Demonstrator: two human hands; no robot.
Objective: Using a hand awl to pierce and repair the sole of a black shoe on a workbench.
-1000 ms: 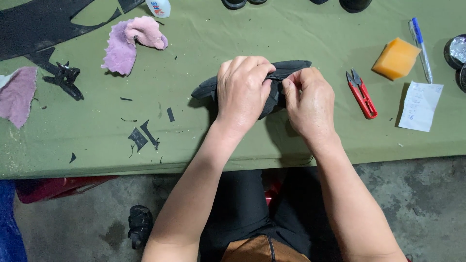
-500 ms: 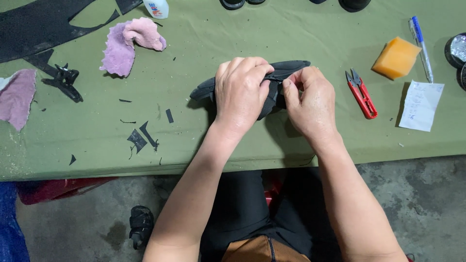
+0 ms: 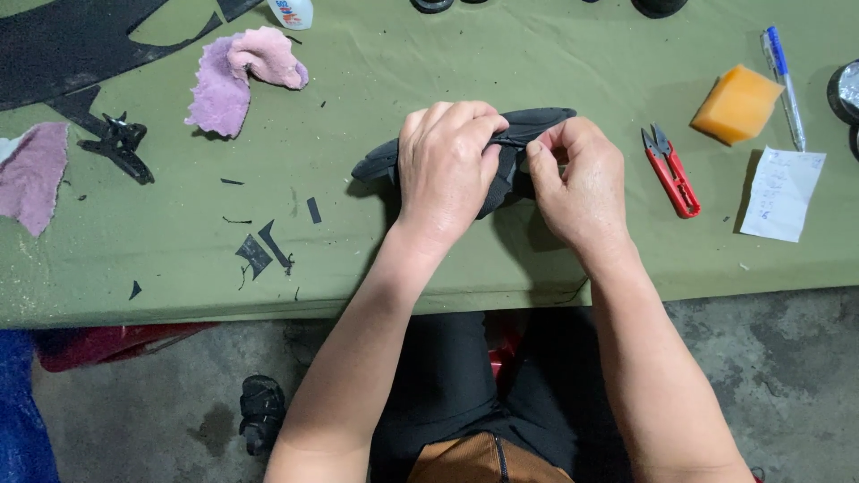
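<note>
Gripping black rubbery piece [image 3: 537, 123], perhaps shoe part: left hand [image 3: 450, 168], right hand [image 3: 582, 183]; white paper slip [image 3: 783, 194] right.

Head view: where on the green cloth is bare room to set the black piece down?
Bare cloth lies between the pink rag and the left hand, and between the right hand and the red snips. Crowded: black scraps lower left, sponge, pen and paper slip at right.
</note>
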